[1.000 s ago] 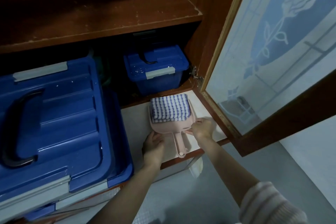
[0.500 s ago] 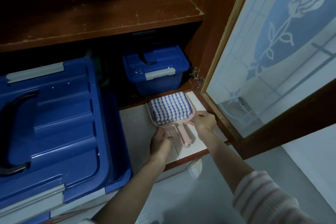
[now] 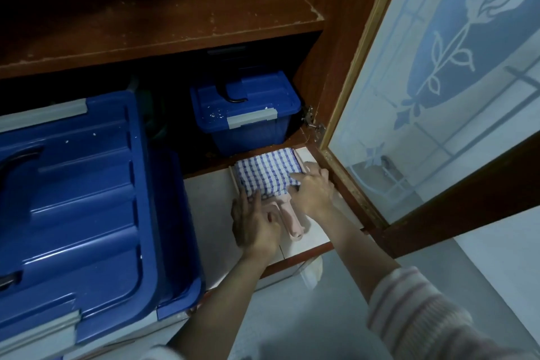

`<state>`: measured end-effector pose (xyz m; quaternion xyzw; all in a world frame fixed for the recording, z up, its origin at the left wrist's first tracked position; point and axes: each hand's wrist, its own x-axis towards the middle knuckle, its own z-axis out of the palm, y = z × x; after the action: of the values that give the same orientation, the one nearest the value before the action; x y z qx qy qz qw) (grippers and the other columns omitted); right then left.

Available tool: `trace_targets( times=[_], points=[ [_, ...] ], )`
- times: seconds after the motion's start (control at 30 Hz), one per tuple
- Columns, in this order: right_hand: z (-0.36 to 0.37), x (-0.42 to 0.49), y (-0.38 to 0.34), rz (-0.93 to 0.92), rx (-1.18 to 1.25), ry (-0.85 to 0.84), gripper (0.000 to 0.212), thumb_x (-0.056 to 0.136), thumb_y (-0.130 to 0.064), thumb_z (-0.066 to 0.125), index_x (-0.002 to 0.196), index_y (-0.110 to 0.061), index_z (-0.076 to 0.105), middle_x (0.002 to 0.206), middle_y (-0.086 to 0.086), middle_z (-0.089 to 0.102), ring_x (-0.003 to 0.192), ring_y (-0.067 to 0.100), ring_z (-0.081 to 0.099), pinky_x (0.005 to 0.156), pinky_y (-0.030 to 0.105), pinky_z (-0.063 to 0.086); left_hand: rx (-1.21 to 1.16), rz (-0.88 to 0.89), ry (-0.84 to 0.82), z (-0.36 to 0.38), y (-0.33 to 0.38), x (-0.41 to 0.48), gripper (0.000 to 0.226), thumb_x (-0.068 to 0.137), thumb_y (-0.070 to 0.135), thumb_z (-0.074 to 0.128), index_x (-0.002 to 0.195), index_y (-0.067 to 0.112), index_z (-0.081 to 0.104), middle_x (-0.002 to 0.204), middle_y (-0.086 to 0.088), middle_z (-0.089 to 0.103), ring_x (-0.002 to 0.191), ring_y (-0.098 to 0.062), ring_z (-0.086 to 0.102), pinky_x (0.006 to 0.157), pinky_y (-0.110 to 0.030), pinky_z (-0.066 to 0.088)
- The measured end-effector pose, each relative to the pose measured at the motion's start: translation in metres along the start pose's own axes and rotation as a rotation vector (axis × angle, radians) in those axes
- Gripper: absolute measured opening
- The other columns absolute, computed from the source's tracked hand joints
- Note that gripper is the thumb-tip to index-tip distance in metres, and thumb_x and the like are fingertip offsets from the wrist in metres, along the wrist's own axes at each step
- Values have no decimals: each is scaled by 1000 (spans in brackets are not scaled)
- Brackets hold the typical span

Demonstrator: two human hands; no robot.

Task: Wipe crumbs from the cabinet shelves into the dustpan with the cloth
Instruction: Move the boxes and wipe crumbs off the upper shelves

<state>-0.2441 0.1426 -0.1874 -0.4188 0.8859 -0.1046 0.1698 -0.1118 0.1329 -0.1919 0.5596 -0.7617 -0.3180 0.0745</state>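
A pink dustpan [image 3: 293, 221] lies on the pale bottom shelf [image 3: 209, 202] of the cabinet, handle toward me. A folded blue-and-white checked cloth [image 3: 266, 172] fills its pan. My left hand [image 3: 254, 226] rests palm down on the dustpan's near left part, with fingertips at the cloth's near edge and thumb beside the handle. My right hand [image 3: 315, 193] lies on the cloth's near right corner, thumb spread across the fabric. The brown upper shelf [image 3: 175, 23] carries pale specks along its front and right edges.
A large blue lidded box [image 3: 73, 199] fills the left of the bottom shelf. A small blue lidded box [image 3: 245, 109] stands right behind the dustpan. The frosted glass door [image 3: 438, 102] hangs open at the right. Pale floor [image 3: 321, 316] lies below.
The dustpan with the cloth has slid deeper into the cabinet. My right hand moved from the dustpan's right rim onto the cloth. My left hand followed forward to the cloth's near edge.
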Motion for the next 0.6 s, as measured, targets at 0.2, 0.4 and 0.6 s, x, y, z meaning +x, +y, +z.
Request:
trace_targets(
  times=[0.2,0.4,0.6],
  points=[
    [12,-6,13,-26,149,38,24,92,-25,53,91,-13,74,94,10,62,99,25,57,76,28,45,130,101,122,26,-16,-12,33,85,21,61,114,4,62,132,-19,49,123,-37,43,99,-47,42],
    [2,-4,17,99,330,92,9,88,-15,61,87,-8,65,89,11,64,76,25,61,63,25,43,-320,-208,191,3,-6,-8,37,91,15,55,124,2,46,126,-15,38,109,-20,45,79,-21,40],
    [8,0,17,296,351,45,41,88,-33,62,113,-2,52,108,16,64,96,31,64,74,32,52,-319,-435,137,0,9,10,51,94,34,50,129,0,37,127,-20,43,108,-33,56,76,-36,49]
  ],
)
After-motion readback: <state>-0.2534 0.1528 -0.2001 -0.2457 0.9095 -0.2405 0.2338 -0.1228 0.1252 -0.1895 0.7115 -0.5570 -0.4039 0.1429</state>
